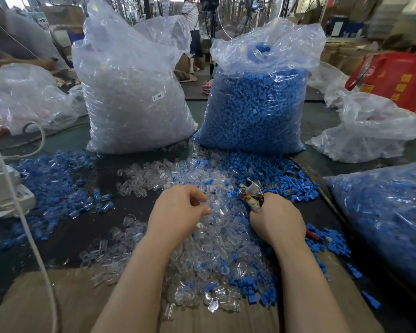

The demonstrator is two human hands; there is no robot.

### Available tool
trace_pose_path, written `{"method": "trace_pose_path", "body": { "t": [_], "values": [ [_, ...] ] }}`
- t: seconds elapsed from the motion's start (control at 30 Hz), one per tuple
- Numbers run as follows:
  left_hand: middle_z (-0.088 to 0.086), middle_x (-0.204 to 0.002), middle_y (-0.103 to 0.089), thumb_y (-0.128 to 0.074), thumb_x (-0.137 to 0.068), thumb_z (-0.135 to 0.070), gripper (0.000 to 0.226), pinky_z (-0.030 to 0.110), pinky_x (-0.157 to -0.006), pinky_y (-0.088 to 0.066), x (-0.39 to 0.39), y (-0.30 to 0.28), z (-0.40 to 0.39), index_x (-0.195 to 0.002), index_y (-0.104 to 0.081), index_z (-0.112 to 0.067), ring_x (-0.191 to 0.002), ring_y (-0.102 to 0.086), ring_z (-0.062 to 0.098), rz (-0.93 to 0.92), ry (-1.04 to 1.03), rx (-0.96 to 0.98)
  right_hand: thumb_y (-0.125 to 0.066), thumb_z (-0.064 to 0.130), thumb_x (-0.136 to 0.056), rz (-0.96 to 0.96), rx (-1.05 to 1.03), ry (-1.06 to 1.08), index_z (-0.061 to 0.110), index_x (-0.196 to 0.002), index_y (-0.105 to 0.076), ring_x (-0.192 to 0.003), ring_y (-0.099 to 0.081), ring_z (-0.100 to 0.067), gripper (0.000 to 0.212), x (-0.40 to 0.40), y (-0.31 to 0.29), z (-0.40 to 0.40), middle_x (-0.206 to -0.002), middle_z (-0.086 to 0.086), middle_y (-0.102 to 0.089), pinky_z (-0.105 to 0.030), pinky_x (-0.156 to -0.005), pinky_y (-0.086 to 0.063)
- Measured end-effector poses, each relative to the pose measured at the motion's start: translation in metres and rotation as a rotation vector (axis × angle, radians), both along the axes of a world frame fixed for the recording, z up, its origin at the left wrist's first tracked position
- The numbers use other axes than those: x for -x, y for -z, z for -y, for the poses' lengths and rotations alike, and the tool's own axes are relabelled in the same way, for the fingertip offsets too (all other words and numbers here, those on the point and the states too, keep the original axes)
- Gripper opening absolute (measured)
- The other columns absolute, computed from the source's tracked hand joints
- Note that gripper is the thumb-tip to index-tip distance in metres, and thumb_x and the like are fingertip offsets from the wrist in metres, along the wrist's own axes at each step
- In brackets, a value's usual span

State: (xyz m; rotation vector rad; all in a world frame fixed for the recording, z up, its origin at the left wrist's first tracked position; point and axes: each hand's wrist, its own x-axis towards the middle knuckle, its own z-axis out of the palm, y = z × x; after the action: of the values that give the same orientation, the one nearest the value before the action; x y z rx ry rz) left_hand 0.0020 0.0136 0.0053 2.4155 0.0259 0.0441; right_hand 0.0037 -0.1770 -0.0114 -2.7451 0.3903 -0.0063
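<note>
Clear cap point(205, 203): pinched between thumb and curled fingertips of the left hand point(178, 212). It is hard to separate from the heap behind it.

Right hand point(277, 219): fist closed round the handles of a metal tool point(250, 191). The tool head sticks up past the knuckles, just right of the left fingertips.

Pile of clear caps point(216, 246): directly under and between both hands, with blue pieces point(286, 179) mixed in and spread beyond the right fingers.

Ahead of the left fingers: tall bag of clear parts point(135, 92) with a white label point(158, 96) reading "SJ-017".

Ahead of the right fingers: bag of blue parts point(255, 111), top open.

Far right of the fingers: red bag point(399, 78) with yellow characters, cut off and unreadable.

Below the wrists: cardboard sheet point(34, 301).

Left of the left hand: white cable point(34, 241).
</note>
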Motion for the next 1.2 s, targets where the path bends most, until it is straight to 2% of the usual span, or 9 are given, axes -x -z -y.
{"method": "trace_pose_path", "body": {
  "t": [0.13, 0.27, 0.4, 0.57, 0.7, 0.8, 0.9, 1.03, 1.2],
  "values": [
    [-0.012, -0.076, -0.069, -0.084, -0.074, -0.035, 0.016, 0.021, -0.062, -0.046, 0.000, 0.000, -0.002, -0.082, -0.071, -0.031, -0.068, -0.063, 0.004, 0.043, -0.067, 0.215, -0.053, 0.031, -0.093, 0.038, -0.012, 0.010, 0.021, -0.079, -0.046, -0.064, -0.044, -0.021, 0.018, -0.001, 0.001, -0.001, -0.075, 0.001, -0.049, -0.033, -0.058, -0.034],
    [-0.007, -0.077, -0.072, -0.083, -0.075, -0.025, 0.014, 0.026, -0.063, -0.049, 0.001, -0.002, -0.002, -0.082, -0.072, -0.029, -0.069, -0.066, 0.010, 0.068, -0.062, 0.469, -0.050, 0.031, -0.093, 0.116, -0.020, 0.058, 0.022, -0.077, -0.042, -0.056, -0.036, -0.016, 0.021, -0.003, 0.003, -0.001, -0.068, 0.004, -0.044, -0.033, -0.052, -0.029],
    [-0.007, -0.083, -0.073, -0.080, -0.079, -0.018, 0.016, 0.026, -0.065, -0.047, 0.001, -0.002, -0.002, -0.087, -0.072, -0.030, -0.063, -0.062, -0.001, 0.041, -0.023, 0.587, -0.051, 0.033, -0.091, 0.209, -0.087, 0.089, 0.022, -0.080, -0.041, -0.058, -0.038, -0.015, 0.018, -0.004, 0.003, 0.001, -0.069, 0.004, -0.047, -0.034, -0.055, -0.030],
    [-0.009, -0.083, -0.073, -0.075, -0.084, -0.014, 0.026, 0.026, -0.072, -0.054, 0.001, -0.003, -0.003, -0.087, -0.075, -0.040, -0.078, -0.070, 0.010, 0.008, 0.017, 0.691, -0.058, 0.029, -0.081, 0.322, -0.182, 0.047, 0.024, -0.087, -0.045, -0.060, -0.042, -0.011, 0.015, -0.003, 0.001, -0.002, -0.070, 0.006, -0.052, -0.032, -0.051, -0.027],
    [-0.010, -0.077, -0.071, -0.078, -0.079, -0.007, 0.032, 0.021, -0.072, -0.050, -0.001, -0.002, -0.003, -0.092, -0.078, -0.036, -0.076, -0.068, 0.010, -0.048, 0.041, 0.731, -0.059, 0.026, -0.080, 0.398, -0.212, 0.009, 0.026, -0.090, -0.047, -0.059, -0.043, -0.012, 0.015, -0.003, 0.000, -0.004, -0.067, 0.010, -0.051, -0.033, -0.053, -0.028],
    [-0.008, -0.075, -0.068, -0.078, -0.077, -0.002, 0.032, 0.019, -0.070, -0.050, -0.001, -0.003, 0.000, -0.094, -0.078, -0.029, -0.073, -0.064, 0.007, -0.064, 0.053, 0.755, -0.059, 0.025, -0.082, 0.409, -0.198, -0.021, 0.028, -0.086, -0.047, -0.057, -0.038, -0.004, 0.013, -0.003, 0.000, -0.004, -0.064, 0.014, -0.046, -0.025, -0.049, -0.024],
    [-0.002, -0.079, -0.068, -0.080, -0.077, -0.008, 0.024, 0.019, -0.067, -0.052, 0.000, -0.004, 0.003, -0.095, -0.076, -0.024, -0.074, -0.063, 0.009, -0.056, 0.059, 0.756, -0.060, 0.023, -0.083, 0.421, -0.202, -0.050, 0.027, -0.081, -0.047, -0.056, -0.037, -0.003, 0.013, -0.003, 0.001, -0.004, -0.063, 0.015, -0.044, -0.022, -0.049, -0.022],
    [-0.004, -0.078, -0.071, -0.085, -0.071, -0.016, 0.020, 0.020, -0.065, -0.052, 0.001, -0.004, 0.005, -0.087, -0.073, -0.018, -0.073, -0.065, 0.006, -0.027, 0.023, 0.730, -0.061, 0.025, -0.082, 0.452, -0.207, -0.099, 0.030, -0.087, -0.046, -0.057, -0.038, -0.010, 0.016, -0.003, 0.001, -0.005, -0.065, 0.014, -0.046, -0.029, -0.051, -0.024],
    [-0.009, -0.078, -0.074, -0.086, -0.068, -0.029, 0.023, 0.018, -0.066, -0.047, 0.001, -0.005, 0.007, -0.085, -0.073, -0.020, -0.068, -0.065, -0.001, 0.019, -0.030, 0.683, -0.052, 0.036, -0.078, 0.555, -0.265, -0.166, 0.027, -0.091, -0.048, -0.073, -0.047, -0.018, 0.016, 0.000, 0.000, -0.010, -0.084, 0.007, -0.054, -0.032, -0.065, -0.031]
  ]
}}
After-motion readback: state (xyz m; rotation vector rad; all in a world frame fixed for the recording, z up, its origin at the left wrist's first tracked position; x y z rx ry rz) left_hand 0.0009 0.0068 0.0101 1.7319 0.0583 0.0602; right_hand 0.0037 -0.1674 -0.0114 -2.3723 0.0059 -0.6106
